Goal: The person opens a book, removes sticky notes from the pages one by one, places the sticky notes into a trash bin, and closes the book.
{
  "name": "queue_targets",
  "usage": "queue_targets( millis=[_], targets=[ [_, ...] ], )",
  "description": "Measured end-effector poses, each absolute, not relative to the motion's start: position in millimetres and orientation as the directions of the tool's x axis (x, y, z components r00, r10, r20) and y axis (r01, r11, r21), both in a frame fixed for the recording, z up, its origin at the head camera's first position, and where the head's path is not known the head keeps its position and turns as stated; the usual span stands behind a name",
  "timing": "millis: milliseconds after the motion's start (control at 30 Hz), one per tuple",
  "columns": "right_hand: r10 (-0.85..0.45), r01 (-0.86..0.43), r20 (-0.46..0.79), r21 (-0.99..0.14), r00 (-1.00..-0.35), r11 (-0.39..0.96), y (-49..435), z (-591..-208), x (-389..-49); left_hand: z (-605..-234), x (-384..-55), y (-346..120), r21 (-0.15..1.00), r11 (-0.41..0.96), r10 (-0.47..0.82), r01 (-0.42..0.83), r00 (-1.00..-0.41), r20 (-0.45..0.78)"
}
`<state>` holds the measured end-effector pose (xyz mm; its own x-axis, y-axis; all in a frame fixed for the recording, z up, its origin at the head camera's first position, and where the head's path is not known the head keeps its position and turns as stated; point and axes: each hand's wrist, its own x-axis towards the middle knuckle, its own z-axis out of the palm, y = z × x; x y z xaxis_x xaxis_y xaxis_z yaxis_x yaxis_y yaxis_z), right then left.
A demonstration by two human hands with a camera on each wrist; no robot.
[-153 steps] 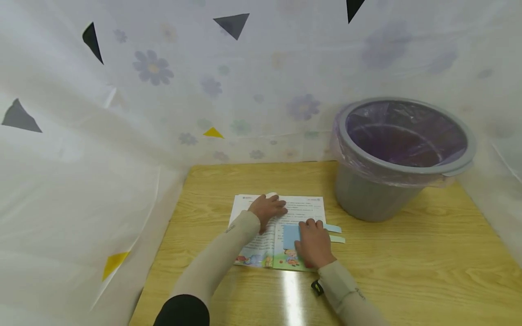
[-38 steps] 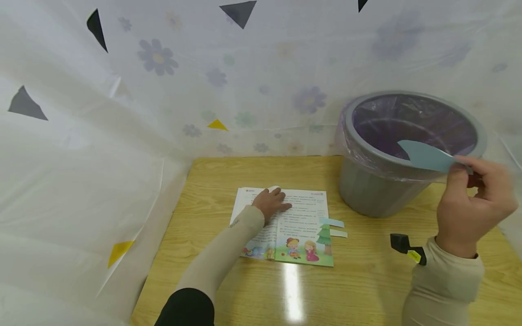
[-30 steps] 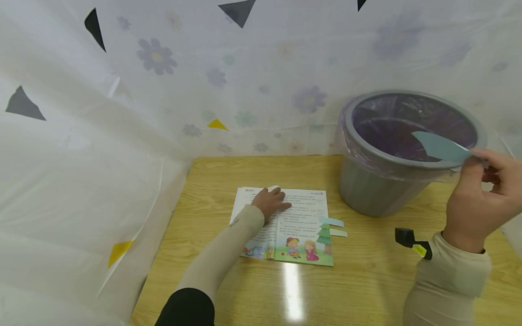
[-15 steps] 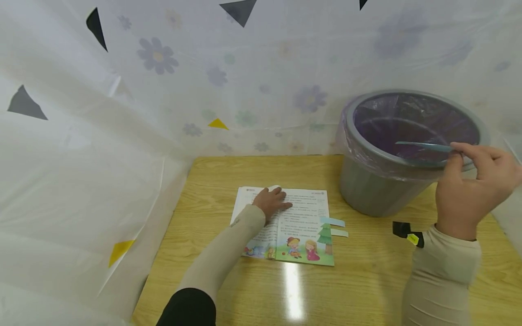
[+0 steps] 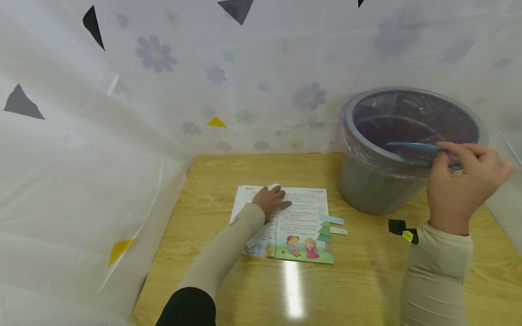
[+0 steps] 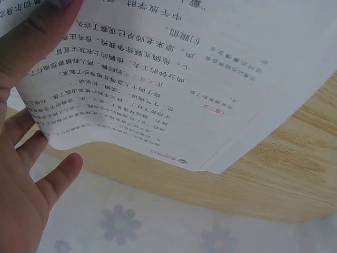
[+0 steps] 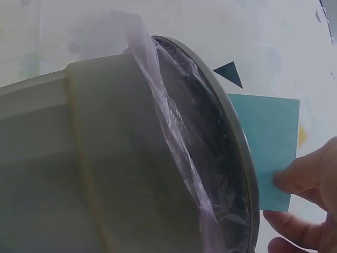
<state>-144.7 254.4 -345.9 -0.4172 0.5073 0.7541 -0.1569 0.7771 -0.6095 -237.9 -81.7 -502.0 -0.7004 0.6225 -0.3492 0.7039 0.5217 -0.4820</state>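
The blue paper point(image 7: 271, 142) is over the bin point(image 5: 375, 190)

The bin stands on the bench point(image 5: 200, 217), toward its back right corner, with a purple bag point(image 5: 408, 118) inside. The right hand point(image 5: 465, 181) pinches the blue paper between thumb and finger. The paper sits over the bin's mouth, close to the front rim. I cannot tell if they touch. From above it looks like a thin line. Its tip points at the bench's left edge, and the long line goes about the same way as the back edge. The left hand point(image 5: 270, 203) rests on an open book point(image 5: 299, 217), fingers spread apart. The book's fold runs from back to front. A blue strip point(image 5: 336, 220) and a pale green strip point(image 5: 340, 231) poke out toward the bench's right edge.
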Motion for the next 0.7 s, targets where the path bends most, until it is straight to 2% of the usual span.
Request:
queue_targets(
  millis=[700],
  targets=[
    [0.497,-0.110,0.726,-0.610,-0.476,0.785,258.2,-350.6,-147.3,-502.7,-239.7,-83.3,-0.459,0.521,0.649,0.720,-0.683,-0.335]
  ],
)
